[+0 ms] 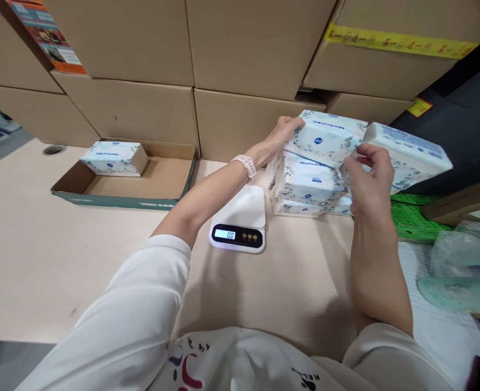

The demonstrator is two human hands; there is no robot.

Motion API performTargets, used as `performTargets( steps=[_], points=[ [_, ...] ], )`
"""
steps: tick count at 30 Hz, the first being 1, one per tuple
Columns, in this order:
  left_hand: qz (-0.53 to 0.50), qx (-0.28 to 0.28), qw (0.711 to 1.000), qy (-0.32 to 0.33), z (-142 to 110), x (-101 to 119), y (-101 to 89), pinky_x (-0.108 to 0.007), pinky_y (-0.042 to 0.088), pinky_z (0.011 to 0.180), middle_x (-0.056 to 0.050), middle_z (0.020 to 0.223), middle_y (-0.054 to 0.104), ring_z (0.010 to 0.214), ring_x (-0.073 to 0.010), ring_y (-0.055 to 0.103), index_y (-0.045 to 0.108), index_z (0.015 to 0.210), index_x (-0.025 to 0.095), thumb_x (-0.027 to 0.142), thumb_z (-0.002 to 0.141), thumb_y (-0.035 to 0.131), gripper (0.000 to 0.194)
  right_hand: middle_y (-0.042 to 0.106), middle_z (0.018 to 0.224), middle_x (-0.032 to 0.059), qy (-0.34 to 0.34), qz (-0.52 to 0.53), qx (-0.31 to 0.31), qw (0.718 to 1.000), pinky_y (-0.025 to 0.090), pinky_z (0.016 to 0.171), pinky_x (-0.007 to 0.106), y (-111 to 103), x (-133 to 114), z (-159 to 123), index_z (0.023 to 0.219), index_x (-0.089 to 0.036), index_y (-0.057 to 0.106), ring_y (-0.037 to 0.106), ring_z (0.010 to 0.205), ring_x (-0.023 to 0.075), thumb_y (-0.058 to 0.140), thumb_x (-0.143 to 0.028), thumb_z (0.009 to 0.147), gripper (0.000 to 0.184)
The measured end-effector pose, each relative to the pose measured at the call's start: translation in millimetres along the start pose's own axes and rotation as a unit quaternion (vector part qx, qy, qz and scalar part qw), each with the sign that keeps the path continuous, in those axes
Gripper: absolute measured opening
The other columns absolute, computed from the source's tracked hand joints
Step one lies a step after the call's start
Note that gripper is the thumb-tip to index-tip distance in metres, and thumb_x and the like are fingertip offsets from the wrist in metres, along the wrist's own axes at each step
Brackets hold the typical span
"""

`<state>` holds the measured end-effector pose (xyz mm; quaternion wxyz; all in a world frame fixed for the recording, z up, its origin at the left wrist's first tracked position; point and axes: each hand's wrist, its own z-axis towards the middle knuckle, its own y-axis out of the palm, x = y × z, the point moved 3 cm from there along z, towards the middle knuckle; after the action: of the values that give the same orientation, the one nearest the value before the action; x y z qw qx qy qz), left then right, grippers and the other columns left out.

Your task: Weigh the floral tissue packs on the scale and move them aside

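A stack of white tissue packs with blue-green leaf print (309, 187) stands on the beige table, right of centre. My left hand (282, 134) grips the far left edge of the top pack (329, 136), fingers curled over it. My right hand (368, 176) is closed on another pack (411, 155) held tilted at the stack's right side. A white kitchen scale (240, 220) with nothing on it sits just in front of the stack, its display reading 0.0.
An open shallow cardboard tray (162, 182) at the left holds one tissue pack (113, 157). Stacked cardboard boxes (243, 49) wall the table's back. A green crate (411, 217) and plastic bags (463, 260) lie off the right edge.
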<state>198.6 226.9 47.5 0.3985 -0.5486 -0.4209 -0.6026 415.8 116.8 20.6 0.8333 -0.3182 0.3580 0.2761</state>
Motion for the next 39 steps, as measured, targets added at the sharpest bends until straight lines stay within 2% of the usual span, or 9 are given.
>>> performTargets(
  steps=[3,6,8,11,13,17,24,34,39],
  points=[
    [0.015,-0.027,0.999,0.036,-22,9,2.6,-0.038,0.045,0.124,-0.014,0.162,0.065,0.15,-0.0291,0.059,0.053,0.129,0.024,0.051,0.116,0.059,0.031,0.065,0.147,0.0152,-0.004,0.071,0.035,0.997,0.056,0.12,0.052,-4,-21,-5,0.123,-0.028,0.051,0.065,0.139,0.0274,0.066,-0.031,0.071,0.054],
    [0.013,-0.035,0.995,0.09,-54,28,-4.2,-0.035,0.048,0.124,-0.014,0.163,0.065,0.159,-0.0293,0.059,0.05,0.141,0.021,0.046,0.118,0.056,0.034,0.065,0.145,0.0165,-0.114,0.132,0.033,0.984,0.058,0.115,0.052,-8,-59,-13,0.116,-0.03,0.04,0.069,0.133,0.0271,0.065,-0.037,0.072,0.051],
    [0.019,-0.017,0.991,0.13,-88,43,-22.6,-0.039,0.046,0.128,-0.008,0.166,0.063,0.168,-0.0311,0.052,0.048,0.151,0.021,0.04,0.119,0.051,0.037,0.066,0.143,0.0171,-0.167,0.157,0.023,0.973,0.061,0.108,0.051,-8,-87,-27,0.116,-0.03,0.038,0.071,0.129,0.028,0.066,-0.045,0.078,0.05],
    [0.036,-0.013,0.979,0.199,-153,51,-64.7,-0.047,0.043,0.134,0.004,0.175,0.056,0.174,-0.0317,0.045,0.053,0.154,0.032,0.045,0.116,0.051,0.041,0.06,0.157,0.0153,-0.153,0.178,-0.009,0.972,0.064,0.103,0.048,4,-117,-62,0.122,-0.031,0.039,0.071,0.136,0.0276,0.069,-0.05,0.088,0.049],
    [0.029,-0.009,0.977,0.213,-194,41,-93.6,-0.045,0.044,0.137,0.009,0.176,0.055,0.174,-0.0281,0.045,0.06,0.146,0.04,0.053,0.109,0.062,0.039,0.054,0.167,0.0123,-0.124,0.195,-0.055,0.971,0.066,0.106,0.047,19,-123,-93,0.123,-0.033,0.04,0.067,0.149,0.0276,0.072,-0.049,0.092,0.047],
    [0.01,0.087,0.992,0.095,-242,-13,-132.6,-0.053,0.049,0.138,-0.001,0.165,0.068,0.166,-0.0345,0.055,0.065,0.139,0.04,0.073,0.092,0.079,0.059,0.056,0.172,0.0102,-0.048,0.201,-0.171,0.963,0.067,0.116,0.05,51,-103,-151,0.122,-0.034,0.046,0.06,0.162,0.029,0.078,-0.053,0.096,0.045],
    [-0.065,0.092,0.993,-0.02,-257,-89,-135.3,-0.057,0.037,0.145,-0.006,0.171,0.064,0.17,-0.0347,0.049,0.061,0.139,0.036,0.062,0.094,0.083,0.057,0.06,0.175,0.0121,0.06,0.196,-0.228,0.952,0.064,0.122,0.059,68,-48,-189,0.117,-0.033,0.052,0.062,0.161,0.0294,0.082,-0.053,0.095,0.042],
    [-0.063,0.063,0.996,0.006,-257,-86,-126.1,-0.058,0.024,0.151,-0.007,0.178,0.058,0.177,-0.0304,0.04,0.057,0.14,0.034,0.051,0.099,0.081,0.05,0.065,0.171,0.0146,0.063,0.208,-0.198,0.956,0.063,0.121,0.055,83,-21,-187,0.116,-0.031,0.057,0.065,0.159,0.0298,0.085,-0.052,0.091,0.043],
    [-0.106,0.143,0.984,0.003,-256,-106,-137.7,-0.052,0.027,0.15,-0.007,0.176,0.057,0.176,-0.0301,0.041,0.063,0.132,0.031,0.052,0.098,0.083,0.045,0.074,0.156,0.0139,-0.005,0.206,-0.122,0.971,0.066,0.112,0.051,74,-10,-197,0.131,-0.029,0.067,0.074,0.141,0.0281,0.072,-0.06,0.104,0.041]
  ],
)
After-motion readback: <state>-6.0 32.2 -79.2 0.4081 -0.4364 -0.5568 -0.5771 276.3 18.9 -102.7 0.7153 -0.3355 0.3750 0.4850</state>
